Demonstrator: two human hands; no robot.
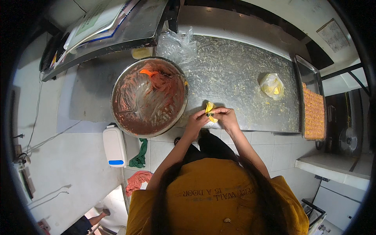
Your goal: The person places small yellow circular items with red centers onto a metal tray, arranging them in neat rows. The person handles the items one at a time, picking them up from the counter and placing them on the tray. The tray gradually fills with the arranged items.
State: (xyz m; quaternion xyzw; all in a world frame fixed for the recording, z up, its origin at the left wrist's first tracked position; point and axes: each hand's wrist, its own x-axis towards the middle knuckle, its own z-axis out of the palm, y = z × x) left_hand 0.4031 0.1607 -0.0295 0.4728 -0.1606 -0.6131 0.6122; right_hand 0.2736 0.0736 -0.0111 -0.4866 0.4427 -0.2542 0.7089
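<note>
At the table's near edge, my left hand (197,122) and my right hand (227,118) meet with fingers pinched on a thin yellow wrapper (210,106), which looks like dumpling skin. Something small and dark shows between the fingertips, too small to name. Left of my hands stands a wide metal bowl (116,113), smeared inside with pink meat paste (164,84). An orange-ended utensil (149,73) lies in the paste. A clear plastic bag (272,86) with yellow pieces inside sits on the table to the right.
The metal table (235,62) is speckled with pale crumbs. Along its right end lies a tray (309,74) with rows of orange-topped pieces (313,111). Crumpled clear plastic (177,47) lies behind the bowl, beside a dark raised shelf (133,23). A white bin (114,145) stands below at left.
</note>
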